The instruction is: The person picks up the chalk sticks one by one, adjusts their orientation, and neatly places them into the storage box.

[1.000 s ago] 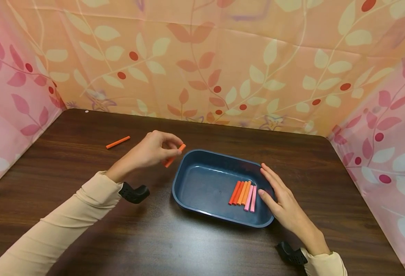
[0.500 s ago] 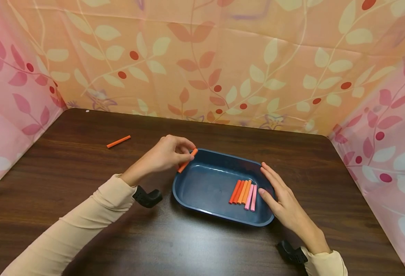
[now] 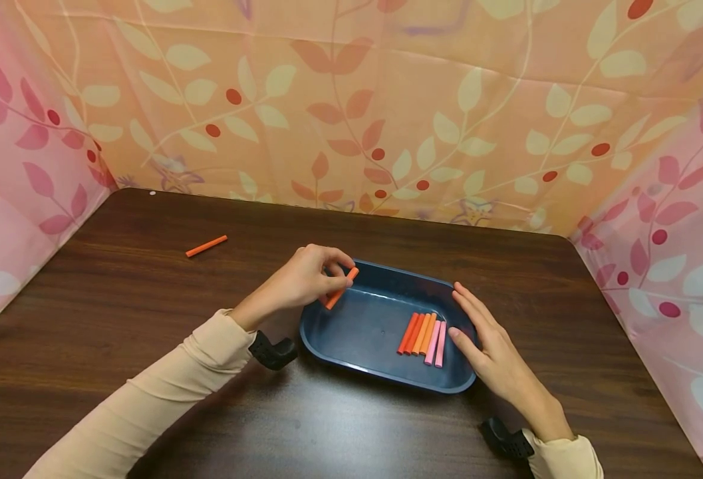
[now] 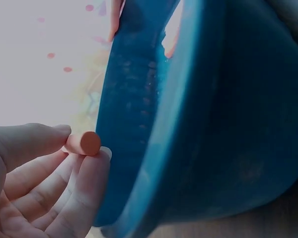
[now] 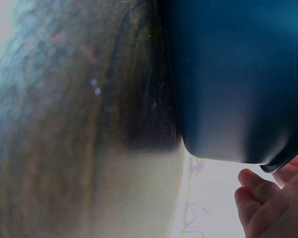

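Note:
My left hand (image 3: 306, 279) pinches an orange chalk stick (image 3: 333, 299) between thumb and fingertips, above the left end of a dark blue tray (image 3: 351, 342). The left wrist view shows the round end of this chalk (image 4: 90, 143) close up. In the tray's right half lies a row of several chalks (image 3: 420, 334), running from red through orange to pink. My right hand (image 3: 497, 362) rests over the tray's right end, its thumb on the inner side and its fingers fairly straight along the rim. Part of that rim is hidden by the hand.
Another orange chalk stick (image 3: 206, 246) lies on the dark wooden table (image 3: 118, 286), left of the tray. Floral cloth (image 3: 351, 120) hangs behind the table and at both sides. A small white spot (image 3: 152, 193) shows near the far left table edge.
My left hand has moved right and slightly towards me with the chalk stick, from beside the tray to over its left end. The right hand and the tray look unmoved.

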`<state>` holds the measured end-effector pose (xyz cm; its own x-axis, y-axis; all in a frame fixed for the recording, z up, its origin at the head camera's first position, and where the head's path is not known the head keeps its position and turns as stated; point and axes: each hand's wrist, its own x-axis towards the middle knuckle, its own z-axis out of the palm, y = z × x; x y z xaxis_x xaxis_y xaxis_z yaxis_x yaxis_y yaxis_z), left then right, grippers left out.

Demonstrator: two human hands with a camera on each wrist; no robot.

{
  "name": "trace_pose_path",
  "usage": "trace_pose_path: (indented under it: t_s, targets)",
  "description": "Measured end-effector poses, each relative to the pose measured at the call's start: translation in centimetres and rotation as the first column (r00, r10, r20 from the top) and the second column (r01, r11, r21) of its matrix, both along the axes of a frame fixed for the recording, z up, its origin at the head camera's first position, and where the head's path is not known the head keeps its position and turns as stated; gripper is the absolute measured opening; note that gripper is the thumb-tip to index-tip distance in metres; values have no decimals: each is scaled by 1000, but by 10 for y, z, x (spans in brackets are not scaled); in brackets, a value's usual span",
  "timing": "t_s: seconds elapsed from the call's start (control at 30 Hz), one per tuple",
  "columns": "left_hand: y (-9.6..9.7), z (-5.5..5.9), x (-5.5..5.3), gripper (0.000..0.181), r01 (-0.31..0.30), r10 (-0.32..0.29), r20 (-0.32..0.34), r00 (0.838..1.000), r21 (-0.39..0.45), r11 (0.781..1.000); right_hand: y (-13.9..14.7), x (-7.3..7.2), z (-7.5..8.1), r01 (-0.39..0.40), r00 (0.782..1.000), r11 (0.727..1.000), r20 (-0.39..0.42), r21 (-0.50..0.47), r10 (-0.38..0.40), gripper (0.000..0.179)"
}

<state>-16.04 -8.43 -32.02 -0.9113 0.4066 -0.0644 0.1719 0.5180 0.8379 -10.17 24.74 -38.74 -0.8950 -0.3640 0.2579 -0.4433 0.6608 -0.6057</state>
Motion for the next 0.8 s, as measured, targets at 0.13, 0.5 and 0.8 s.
trace_pose_path:
  t_s: [0.13,0.5,0.8]
  targets:
    - [5,-4,1,32,-3,3,-5,1000,5,1000,0,0,0,-1,1000,1000,-4,3,1,64]
    - [22,-9,4,32,13,-13,-10,1000,-29,999,0,0,-1,-1,1000,1000,-17,0,1,64]
    - [36,-16,8,29,37,-38,-18,999,-50,998,-1,0,-1,-2,1000,1000,-17,-2,2,64]
